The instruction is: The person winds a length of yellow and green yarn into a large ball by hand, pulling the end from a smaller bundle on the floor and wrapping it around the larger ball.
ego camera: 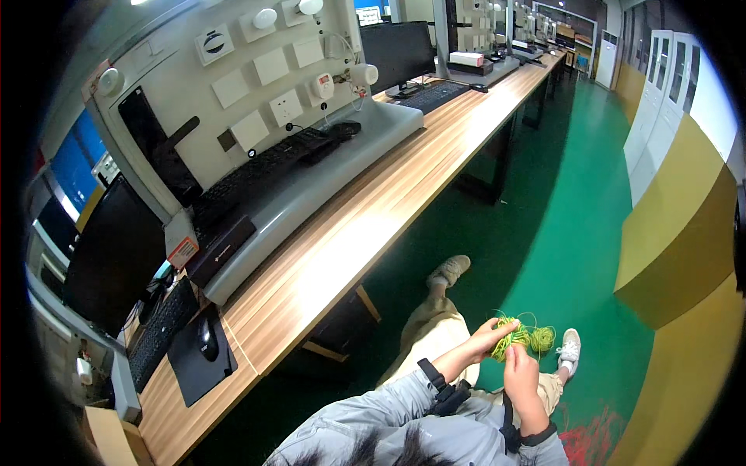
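My left hand [488, 338] grips a tangled bundle of yellow-green cord or wire [502, 350], its thumb lying across the top. From below, my right hand [520, 371] pinches the same bundle between thumb and fingers. Beyond the fingers sits a smaller round ball of the same strand [542, 339]; whether my hands or a loose strand bear it, I cannot tell. Thin loops stick up from the bundle. Both hands are in front of my lap, over the green floor.
At left runs a long wood-grain table [349, 256] carrying a grey demonstration stand [326, 169], keyboards, monitors and a mouse [207, 338]. A red tangle [591, 434] lies on the green floor [583, 244]. Yellow panels [676, 233] and white cabinets [655, 110] line the right side.
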Demonstrator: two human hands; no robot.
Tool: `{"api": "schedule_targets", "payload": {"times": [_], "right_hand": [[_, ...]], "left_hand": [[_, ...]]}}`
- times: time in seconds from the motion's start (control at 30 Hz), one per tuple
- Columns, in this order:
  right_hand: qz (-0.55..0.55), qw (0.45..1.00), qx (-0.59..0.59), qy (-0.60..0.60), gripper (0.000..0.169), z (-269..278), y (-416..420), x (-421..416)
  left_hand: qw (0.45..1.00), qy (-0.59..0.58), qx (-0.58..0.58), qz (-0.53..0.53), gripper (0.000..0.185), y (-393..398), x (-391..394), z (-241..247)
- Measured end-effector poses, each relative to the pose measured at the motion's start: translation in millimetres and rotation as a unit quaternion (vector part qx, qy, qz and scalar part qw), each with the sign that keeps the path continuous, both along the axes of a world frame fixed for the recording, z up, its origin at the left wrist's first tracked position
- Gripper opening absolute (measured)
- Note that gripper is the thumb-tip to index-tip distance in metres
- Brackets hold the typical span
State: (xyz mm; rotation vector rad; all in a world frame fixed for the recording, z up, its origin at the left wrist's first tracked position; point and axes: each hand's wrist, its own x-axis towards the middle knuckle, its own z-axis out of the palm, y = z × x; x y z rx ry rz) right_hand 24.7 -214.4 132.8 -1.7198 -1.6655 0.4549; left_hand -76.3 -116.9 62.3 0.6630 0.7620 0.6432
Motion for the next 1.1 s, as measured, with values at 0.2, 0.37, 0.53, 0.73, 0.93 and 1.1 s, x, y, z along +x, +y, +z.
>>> {"api": "schedule_targets", "payload": {"times": [0.2,0.37,0.53,0.73,0.93,1.1], "right_hand": [[0.007,0.999,-0.039,-0.023,0.023,-7.1,-5.6,-3.8],[0.050,0.990,-0.077,0.103,0.037,-3.5,-3.8,-10.1],[0.071,0.968,-0.174,0.166,0.051,-6.9,-4.6,-0.1],[0.072,0.963,-0.254,0.060,0.047,-17.2,0.6,26.5],[0.058,0.975,-0.194,-0.087,0.039,1.1,-1.0,44.5],[0.087,0.962,-0.198,-0.167,0.033,9.1,0.6,57.1]], "left_hand": [[0.996,-0.056,-0.018,0.067,0.055,1.5,1.7,8.0],[0.961,-0.246,-0.125,0.020,0.042,3.1,-5.0,19.4],[0.934,-0.307,-0.180,-0.015,0.050,11.7,-23.9,42.4],[0.990,-0.070,0.120,-0.035,0.046,-37.1,-59.2,129.6],[0.978,-0.121,-0.042,-0.166,0.045,-19.0,-50.6,80.3],[0.947,-0.124,-0.115,-0.272,0.044,1.1,-34.2,19.7]]}}
